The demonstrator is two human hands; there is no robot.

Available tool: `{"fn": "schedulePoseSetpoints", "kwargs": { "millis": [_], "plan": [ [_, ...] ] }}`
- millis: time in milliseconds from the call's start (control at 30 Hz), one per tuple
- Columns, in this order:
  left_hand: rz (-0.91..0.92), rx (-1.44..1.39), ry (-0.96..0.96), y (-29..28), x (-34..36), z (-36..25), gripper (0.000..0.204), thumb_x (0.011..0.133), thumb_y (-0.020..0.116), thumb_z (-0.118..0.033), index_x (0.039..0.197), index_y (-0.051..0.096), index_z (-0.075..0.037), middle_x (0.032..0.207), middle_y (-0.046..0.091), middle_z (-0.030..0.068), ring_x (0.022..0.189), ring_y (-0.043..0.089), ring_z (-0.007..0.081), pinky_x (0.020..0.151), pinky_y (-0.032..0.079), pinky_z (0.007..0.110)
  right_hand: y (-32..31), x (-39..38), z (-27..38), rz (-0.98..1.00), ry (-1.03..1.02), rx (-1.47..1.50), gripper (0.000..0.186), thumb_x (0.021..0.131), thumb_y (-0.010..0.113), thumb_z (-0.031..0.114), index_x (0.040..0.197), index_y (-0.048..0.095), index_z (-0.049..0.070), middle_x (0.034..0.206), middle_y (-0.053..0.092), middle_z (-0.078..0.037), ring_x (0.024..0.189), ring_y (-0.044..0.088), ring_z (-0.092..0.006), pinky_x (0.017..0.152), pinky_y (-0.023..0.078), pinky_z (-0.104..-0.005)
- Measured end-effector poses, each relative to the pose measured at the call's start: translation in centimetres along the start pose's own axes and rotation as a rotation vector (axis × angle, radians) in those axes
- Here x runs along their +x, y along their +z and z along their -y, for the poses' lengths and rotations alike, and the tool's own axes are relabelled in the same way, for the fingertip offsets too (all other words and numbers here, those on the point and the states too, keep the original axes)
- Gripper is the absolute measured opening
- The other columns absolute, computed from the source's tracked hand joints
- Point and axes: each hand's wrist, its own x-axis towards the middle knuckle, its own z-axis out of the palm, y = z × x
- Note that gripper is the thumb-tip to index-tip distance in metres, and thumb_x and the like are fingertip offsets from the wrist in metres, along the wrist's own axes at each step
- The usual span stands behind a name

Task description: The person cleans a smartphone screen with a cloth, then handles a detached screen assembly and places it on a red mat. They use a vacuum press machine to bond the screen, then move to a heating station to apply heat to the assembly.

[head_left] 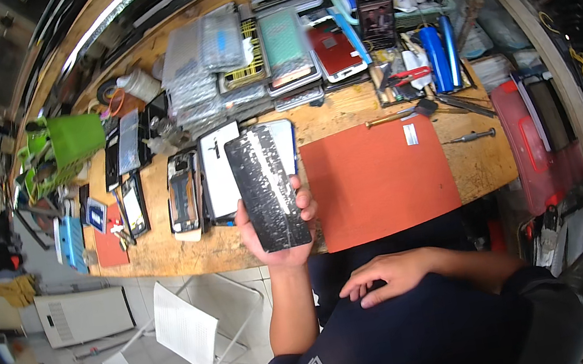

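My left hand [289, 252] grips a black phone [260, 194] from beneath, thumb along one edge and fingers curled round the other. The phone's upward face is mottled with pale specks and a bright reflection, and it is raised above the bench's front edge. Behind it lie white sheets or panels [219, 159], partly hidden. Close to my body, my right hand [388, 273] hangs relaxed with slightly bent fingers and holds nothing. The orange-red mat [376, 184] lies on the bench just beyond it, with a small white label [411, 135] on top.
An opened phone [185, 191] lies left of the white sheets. Stacks of bubble-wrapped panels [193, 68] fill the back. A propped-up phone [376, 16] plays video beside blue cylinders [435, 56]. A screwdriver [471, 137] lies right of the mat; a green basket [76, 144] stands far left.
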Motion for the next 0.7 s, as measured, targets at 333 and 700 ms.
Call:
{"fn": "schedulePoseSetpoints", "kwargs": {
  "millis": [333, 700],
  "plan": [
    [0.096, 0.292, 0.0, 0.6, 0.7, 3.9, 0.083, 0.107, 0.042, -0.063, 0.153, 0.043, 0.006, 0.139, 0.058, 0.0279, 0.113, 0.066, 0.0365, 0.094, 0.059, 0.048, -3.0, 1.3, 11.8, -0.882, -0.361, -0.765, 0.036, 0.087, 0.081, 0.005, 0.121, 0.07, -0.001, 0.107, 0.069, -0.015, 0.091, 0.071, -0.0299, 0.077, 0.056, -0.0388],
    [-0.135, 1.135, 0.255, 1.1, 0.3, 8.1, 0.101, 0.1, 0.076, -0.022, 0.172, 0.007, -0.01, 0.149, 0.049, 0.0175, 0.131, 0.057, 0.0282, 0.11, 0.051, 0.045, -2.8, -0.5, 8.4, -1.203, -0.253, -0.806, 0.044, 0.092, 0.074, 0.001, 0.134, 0.062, -0.004, 0.111, 0.068, -0.018, 0.096, 0.069, -0.0371, 0.085, 0.057, -0.0441]
  ]
}}
